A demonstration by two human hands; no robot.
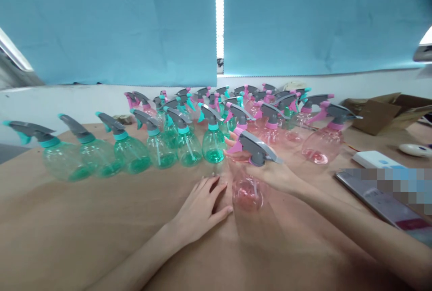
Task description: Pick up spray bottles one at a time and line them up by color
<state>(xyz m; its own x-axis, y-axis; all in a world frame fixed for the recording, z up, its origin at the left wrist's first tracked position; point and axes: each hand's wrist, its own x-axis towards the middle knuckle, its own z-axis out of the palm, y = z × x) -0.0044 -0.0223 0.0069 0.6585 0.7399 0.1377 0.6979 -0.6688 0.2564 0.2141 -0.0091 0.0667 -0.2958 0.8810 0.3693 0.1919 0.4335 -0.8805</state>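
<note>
A pink spray bottle [248, 195] with a grey and pink trigger head stands before me on the table. My right hand [270, 175] is around its neck area, fingers showing past the pink trigger on the left; the head hides part of the grip. To the left of this bottle, my left hand [204, 203] rests on the tabletop, open, fingers spread and holding nothing. Just beyond it stands a green spray bottle [213, 147], at the end of a front row of green ones. Another pink spray bottle [324, 144] stands right of my right hand.
Several more green and pink spray bottles crowd the back of the wooden table [111, 228]. On the right lie a phone [378, 198], a white box [376, 159] and a white computer mouse [415, 150]. Behind them is an open cardboard box [378, 115]. Blue sheets [135, 25] hang behind.
</note>
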